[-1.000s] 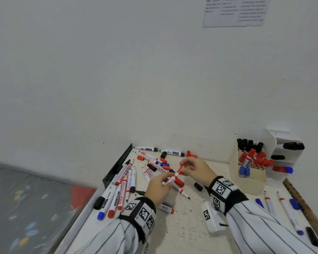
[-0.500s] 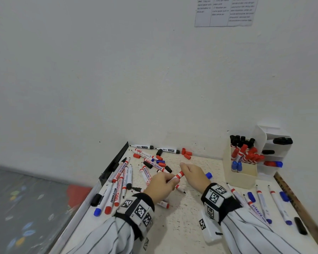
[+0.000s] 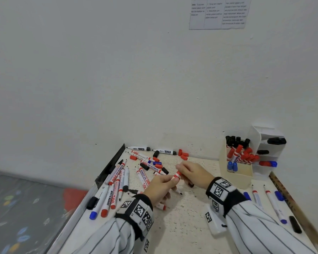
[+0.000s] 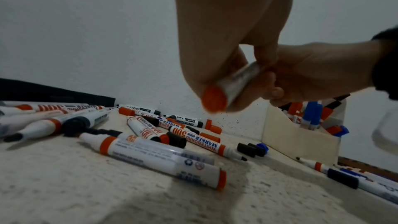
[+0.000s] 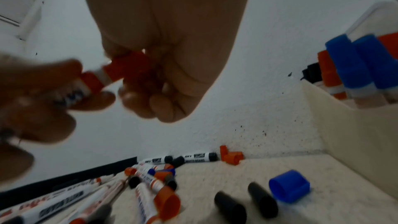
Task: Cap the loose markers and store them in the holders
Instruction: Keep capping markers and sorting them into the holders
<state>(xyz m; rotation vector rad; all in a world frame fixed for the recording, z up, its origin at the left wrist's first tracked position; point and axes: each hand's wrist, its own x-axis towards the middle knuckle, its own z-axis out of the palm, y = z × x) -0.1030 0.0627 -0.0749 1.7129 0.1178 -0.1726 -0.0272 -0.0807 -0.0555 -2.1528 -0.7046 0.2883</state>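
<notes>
Red cap (image 5: 129, 67) sits on the tip of the red whiteboard marker (image 3: 177, 175), a white band still showing between cap and collar, so I judge it not fully seated. My right hand (image 3: 195, 173) pinches the cap; my left hand (image 3: 162, 186) clamps the barrel, both above the surface (image 3: 182, 217). Risk: an off-axis push skews the cap, or it pops loose in the cream holder (image 3: 235, 177), which stands well apart to the right.

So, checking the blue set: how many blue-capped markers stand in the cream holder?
2: a left blue-capped marker and a right blue-capped marker, side by side in the cream holder; others may be hidden.
</notes>
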